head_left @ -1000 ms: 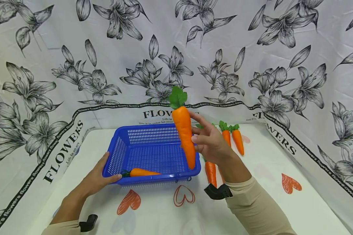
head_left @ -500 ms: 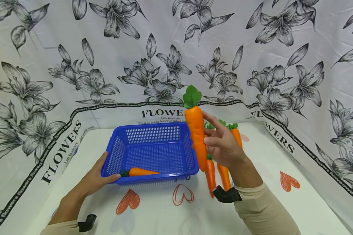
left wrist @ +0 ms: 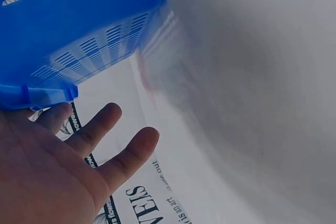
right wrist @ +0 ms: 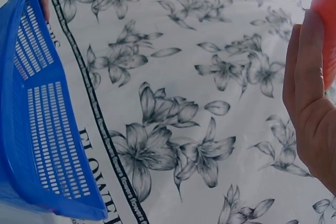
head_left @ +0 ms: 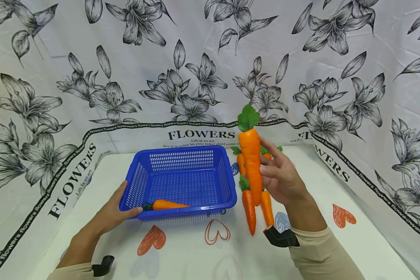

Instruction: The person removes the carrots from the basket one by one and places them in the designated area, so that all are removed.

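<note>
My right hand [head_left: 281,175] holds a large orange carrot [head_left: 251,163] with green leaves on top. The carrot stands nearly upright in the air, right of the blue basket [head_left: 182,151]. In the right wrist view, part of the same carrot [right wrist: 326,35] shows at the right edge beside the fingers. My left hand [head_left: 117,206] grips the basket's front left corner, thumb over the rim. From the left wrist, several of its fingers [left wrist: 131,156] extend past the basket's wall [left wrist: 89,30]. One carrot [head_left: 168,204] lies inside along the basket's front wall.
Beneath and behind the held carrot, several more carrots lie on the white table; a redder one [head_left: 249,212] points toward the front. My right hand partly hides others. A flower-printed cloth [head_left: 196,77] hangs behind. Printed hearts [head_left: 343,216] mark the tabletop.
My right hand has carried the carrot rightward, from over the basket's right side to beyond its rim, above the loose carrots. My left hand keeps its hold on the basket.
</note>
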Available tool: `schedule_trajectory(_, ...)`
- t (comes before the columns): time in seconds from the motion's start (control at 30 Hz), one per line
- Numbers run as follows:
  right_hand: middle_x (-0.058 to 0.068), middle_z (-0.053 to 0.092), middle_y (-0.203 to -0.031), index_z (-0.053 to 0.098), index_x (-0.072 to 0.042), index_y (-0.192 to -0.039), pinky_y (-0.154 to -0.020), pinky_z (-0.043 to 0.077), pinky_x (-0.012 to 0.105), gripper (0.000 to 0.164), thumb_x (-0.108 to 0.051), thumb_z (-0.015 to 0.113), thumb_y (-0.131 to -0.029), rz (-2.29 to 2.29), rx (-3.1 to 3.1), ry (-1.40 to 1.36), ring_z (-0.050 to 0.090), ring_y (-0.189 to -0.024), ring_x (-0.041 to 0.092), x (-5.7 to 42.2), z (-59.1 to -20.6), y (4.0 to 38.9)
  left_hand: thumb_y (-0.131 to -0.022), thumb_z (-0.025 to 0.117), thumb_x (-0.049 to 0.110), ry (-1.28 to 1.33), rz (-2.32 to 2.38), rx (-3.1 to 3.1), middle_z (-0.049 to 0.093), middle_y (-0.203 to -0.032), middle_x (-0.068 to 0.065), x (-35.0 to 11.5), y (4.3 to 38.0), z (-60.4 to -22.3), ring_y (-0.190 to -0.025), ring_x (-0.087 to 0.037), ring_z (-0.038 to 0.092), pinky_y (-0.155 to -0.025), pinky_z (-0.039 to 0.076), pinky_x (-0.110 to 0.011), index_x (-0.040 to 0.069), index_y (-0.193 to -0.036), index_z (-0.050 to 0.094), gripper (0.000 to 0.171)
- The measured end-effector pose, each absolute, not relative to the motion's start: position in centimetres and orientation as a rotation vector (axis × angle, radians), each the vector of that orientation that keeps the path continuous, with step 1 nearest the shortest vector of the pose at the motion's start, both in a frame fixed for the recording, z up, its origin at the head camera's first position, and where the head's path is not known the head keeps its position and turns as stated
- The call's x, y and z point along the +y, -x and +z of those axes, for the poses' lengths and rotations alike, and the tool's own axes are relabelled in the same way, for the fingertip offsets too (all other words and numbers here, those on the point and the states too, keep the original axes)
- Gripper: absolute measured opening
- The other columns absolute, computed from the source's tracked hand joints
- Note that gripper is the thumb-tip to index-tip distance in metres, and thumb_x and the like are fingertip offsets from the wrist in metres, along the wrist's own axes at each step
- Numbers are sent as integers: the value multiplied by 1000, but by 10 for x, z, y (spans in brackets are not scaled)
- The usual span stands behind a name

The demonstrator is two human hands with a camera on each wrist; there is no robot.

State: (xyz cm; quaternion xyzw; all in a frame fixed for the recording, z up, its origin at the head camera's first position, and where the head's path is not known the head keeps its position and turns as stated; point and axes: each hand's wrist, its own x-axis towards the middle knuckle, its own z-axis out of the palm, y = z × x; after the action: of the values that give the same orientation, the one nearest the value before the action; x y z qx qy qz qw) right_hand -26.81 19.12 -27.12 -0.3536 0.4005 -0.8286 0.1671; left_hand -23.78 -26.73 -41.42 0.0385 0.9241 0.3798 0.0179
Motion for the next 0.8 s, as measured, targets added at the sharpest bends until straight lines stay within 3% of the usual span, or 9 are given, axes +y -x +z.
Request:
schedule_trajectory(0.23,21,39,-118,13,-9,-139,-79,45,40,65,8,41,-83,-2402,1122,975,51,-93,32,205,-279,267,-73,65,41,-123,1186,2865,-3,-141,-19,-266,238,-413,-118,-48,16,-84,20,-67,21,-138,-13,103)
schedule_trajectory(0.63,21,41,-112,9,-8,-139,-77,46,40,62,8,35,-85,-2433,1136,967,50,-95,30,230,-295,270,-72,65,42,-97,1161,2877,-2,-141,-20,-266,237,-413,-117,-49,17,-82,22,-67,22,-138,-13,104)
schedule_trajectory(0.8,24,34,-123,12,-11,-139,-83,42,42,61,9,33,-86,-2459,1210,898,48,-100,33,239,-299,268,-73,65,41,-115,1175,2874,-1,-141,-20,-266,238,-413,-117,-49,19,-83,23,-66,22,-138,-13,103)
